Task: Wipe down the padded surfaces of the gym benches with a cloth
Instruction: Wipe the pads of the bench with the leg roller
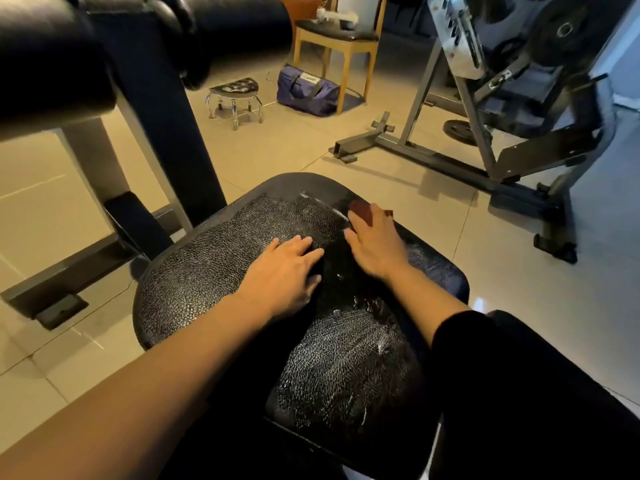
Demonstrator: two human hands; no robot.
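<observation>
Wide black cracked-leather bench pad (221, 271) fills the middle, its worn surface streaked white, rounded far edge hanging over pale floor tiles (398, 216). Upper left, a thick black roller pad (52, 64) on its dark steel post; far right, a grey steel weight machine frame (450, 157) with open tile between it and the bench. Back there, a wooden chair (341, 39), and beside its leg a navy duffel bag (306, 93), closed, contents unseen. Small chrome-legged stool (235, 95) just left of it. Left hand (287, 271) lies flat on the pad, fingers spread. Right hand (374, 244) presses a dark red cloth (363, 211) near the pad's far right edge, fingers laid over it, no clear curl.
</observation>
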